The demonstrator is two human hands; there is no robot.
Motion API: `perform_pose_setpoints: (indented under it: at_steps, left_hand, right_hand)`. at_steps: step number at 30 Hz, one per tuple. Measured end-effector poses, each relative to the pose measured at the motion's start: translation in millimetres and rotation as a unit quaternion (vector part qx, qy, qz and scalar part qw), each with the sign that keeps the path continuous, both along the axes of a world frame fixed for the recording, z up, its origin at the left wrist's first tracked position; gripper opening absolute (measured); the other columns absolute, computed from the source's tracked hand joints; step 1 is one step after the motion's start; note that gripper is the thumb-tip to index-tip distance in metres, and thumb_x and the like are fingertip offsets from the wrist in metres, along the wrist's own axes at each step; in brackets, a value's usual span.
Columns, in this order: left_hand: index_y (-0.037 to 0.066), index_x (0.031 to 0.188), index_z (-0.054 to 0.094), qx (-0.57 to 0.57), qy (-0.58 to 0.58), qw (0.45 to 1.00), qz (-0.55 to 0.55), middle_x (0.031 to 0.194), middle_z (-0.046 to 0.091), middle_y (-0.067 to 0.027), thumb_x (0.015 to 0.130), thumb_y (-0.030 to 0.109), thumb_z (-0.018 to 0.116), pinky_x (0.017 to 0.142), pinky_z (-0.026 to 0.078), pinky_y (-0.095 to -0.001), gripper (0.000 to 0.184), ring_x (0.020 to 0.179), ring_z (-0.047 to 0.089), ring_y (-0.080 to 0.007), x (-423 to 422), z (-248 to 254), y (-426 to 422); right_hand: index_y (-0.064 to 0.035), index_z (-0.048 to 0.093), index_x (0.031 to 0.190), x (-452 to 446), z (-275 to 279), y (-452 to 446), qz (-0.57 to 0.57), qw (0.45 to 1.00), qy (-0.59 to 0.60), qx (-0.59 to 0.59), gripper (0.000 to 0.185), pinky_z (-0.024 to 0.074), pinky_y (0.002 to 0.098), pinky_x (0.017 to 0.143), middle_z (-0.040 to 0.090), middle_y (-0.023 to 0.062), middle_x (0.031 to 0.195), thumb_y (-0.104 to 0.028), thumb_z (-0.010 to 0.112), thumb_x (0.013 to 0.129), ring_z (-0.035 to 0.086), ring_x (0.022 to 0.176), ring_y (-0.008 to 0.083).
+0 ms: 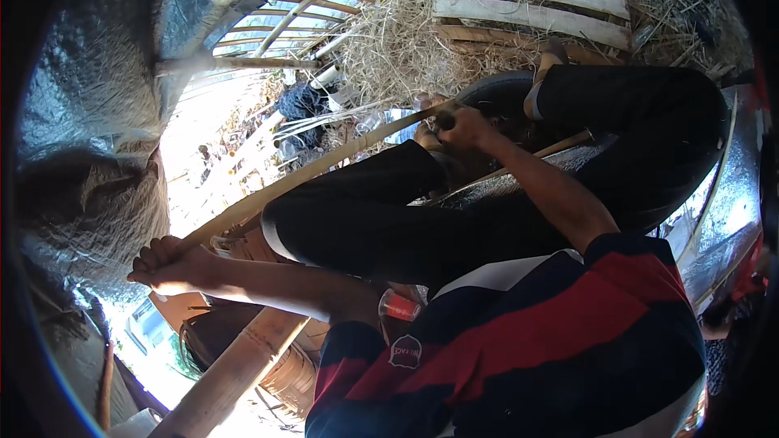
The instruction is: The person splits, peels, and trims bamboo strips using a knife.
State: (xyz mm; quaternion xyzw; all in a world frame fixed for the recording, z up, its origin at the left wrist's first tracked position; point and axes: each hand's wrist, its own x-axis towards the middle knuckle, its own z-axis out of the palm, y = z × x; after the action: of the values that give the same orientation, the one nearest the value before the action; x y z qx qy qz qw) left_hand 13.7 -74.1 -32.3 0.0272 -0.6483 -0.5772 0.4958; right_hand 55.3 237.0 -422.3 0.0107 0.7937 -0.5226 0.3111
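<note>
Bamboo strip (316, 166) held at a slant

My left hand (172, 266) clenches its near end; my right hand (461, 127) grips by the far end, around something dark and unclear. Straw (398, 45) and wooden slats (531, 10) lie beyond. A red-marked cup (401, 307) is beside my shirt (535, 332); its badge (406, 351) is barely legible.

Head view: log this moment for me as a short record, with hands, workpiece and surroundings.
Left hand: closed on the strip's lower-left end
Right hand: closed near the strip's upper end; a dark item shows in it, too unclear to name
Strip: long, pale, slanting between the hands
Legs: bent, dark trousers
Cup: partly red, beside the left forearm
Pole: thick, lower left
Background: straw and pale slats at top, tarp at left
</note>
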Motion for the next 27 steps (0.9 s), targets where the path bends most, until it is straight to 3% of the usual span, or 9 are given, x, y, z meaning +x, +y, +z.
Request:
perform_pose_setpoints:
  at_steps: [6, 8, 10, 13, 18, 20, 24, 26, 27]
  left_hand:
    - [0.017, 0.067, 0.033, -0.02, 0.0, 0.996, 0.088, 0.058, 0.02, 0.0052, 0.1, 0.04, 0.037, 0.04, 0.017, -0.0223, 0.04, 0.045, 0.018, -0.0071, 4, -2, 0]
    - [0.018, 0.067, 0.032, -0.016, -0.001, 0.998, 0.066, 0.057, 0.019, 0.0052, 0.1, 0.038, 0.037, 0.039, 0.018, -0.0223, 0.04, 0.044, 0.018, -0.0073, 7, -1, -1]
    - [0.018, 0.066, 0.031, -0.015, -0.002, 0.998, 0.066, 0.057, 0.019, 0.0052, 0.1, 0.038, 0.037, 0.039, 0.018, -0.0225, 0.04, 0.044, 0.018, -0.0074, 9, -2, -6]
    - [0.018, 0.066, 0.031, -0.004, 0.003, 0.998, 0.061, 0.057, 0.019, 0.0052, 0.1, 0.038, 0.037, 0.039, 0.018, -0.0228, 0.04, 0.044, 0.018, -0.0074, 11, -4, -15]
    - [0.018, 0.066, 0.03, -0.005, 0.006, 0.997, 0.072, 0.056, 0.019, 0.0052, 0.101, 0.038, 0.036, 0.039, 0.018, -0.0231, 0.04, 0.044, 0.018, -0.0076, 11, -5, -8]
    - [0.018, 0.066, 0.03, -0.029, -0.011, 0.995, 0.091, 0.056, 0.02, 0.0051, 0.101, 0.039, 0.035, 0.039, 0.019, -0.0232, 0.04, 0.045, 0.019, -0.0078, 13, -6, -3]
    - [0.019, 0.067, 0.03, -0.037, -0.026, 0.994, 0.096, 0.056, 0.022, 0.005, 0.101, 0.041, 0.033, 0.041, 0.021, -0.0224, 0.041, 0.046, 0.022, -0.0077, 12, -5, -3]
    - [0.018, 0.067, 0.03, -0.047, -0.022, 0.993, 0.108, 0.057, 0.021, 0.005, 0.101, 0.041, 0.033, 0.041, 0.02, -0.0221, 0.041, 0.046, 0.021, -0.0075, 17, -6, -8]
    - [0.018, 0.067, 0.03, -0.049, -0.021, 0.992, 0.11, 0.057, 0.021, 0.005, 0.101, 0.041, 0.033, 0.041, 0.02, -0.0221, 0.041, 0.046, 0.021, -0.0075, 21, -6, -10]
  right_hand:
    - [-0.0043, 0.068, 0.086, -13, 73, -36, 0.11, 0.99, 0.057, -0.071, 0.042, 0.0501, 0.042, 0.084, 0.067, 0.0204, 0.088, -0.043, 0.066, 0.069, 0.064, 0.091, 0.0357]
    - [-0.0051, 0.069, 0.089, 0, 28, -29, 0.097, 0.993, 0.052, -0.035, 0.043, 0.05, 0.0412, 0.085, 0.067, 0.0206, 0.092, -0.043, 0.067, 0.069, 0.063, 0.094, 0.0357]
    - [-0.0069, 0.069, 0.089, 15, -21, -14, -0.062, 0.997, 0.051, -0.015, 0.036, 0.0504, 0.0393, 0.08, 0.068, 0.0191, 0.087, -0.037, 0.068, 0.069, 0.065, 0.086, 0.0343]
    - [-0.0054, 0.069, 0.093, 3, -11, 20, 0.01, 0.996, -0.05, 0.067, 0.041, 0.0509, 0.0373, 0.083, 0.068, 0.0196, 0.093, -0.038, 0.068, 0.069, 0.065, 0.092, 0.0334]
    - [-0.0061, 0.069, 0.092, 2, -9, -12, -0.018, 0.999, 0.039, 0.029, 0.046, 0.0504, 0.0422, 0.084, 0.068, 0.0203, 0.092, -0.045, 0.066, 0.067, 0.065, 0.091, 0.035]
    - [-0.0047, 0.069, 0.09, -10, 37, -25, 0.106, 0.992, 0.065, 0.014, 0.046, 0.0509, 0.0432, 0.081, 0.067, 0.0199, 0.088, -0.045, 0.066, 0.068, 0.065, 0.088, 0.035]
    - [-0.0039, 0.069, 0.084, -11, 79, -33, 0.116, 0.988, 0.083, -0.055, 0.045, 0.0514, 0.0439, 0.078, 0.067, 0.0194, 0.085, -0.046, 0.066, 0.068, 0.066, 0.086, 0.034]
    - [-0.0045, 0.068, 0.081, 5, 5, -30, 0.066, 0.988, 0.128, 0.058, 0.038, 0.0516, 0.0427, 0.075, 0.067, 0.0178, 0.082, -0.041, 0.069, 0.068, 0.066, 0.081, 0.0336]
    - [-0.0032, 0.068, 0.085, 13, -22, -12, 0.021, 0.995, 0.028, 0.089, 0.042, 0.0516, 0.0424, 0.078, 0.067, 0.0198, 0.088, -0.041, 0.069, 0.068, 0.065, 0.086, 0.0346]
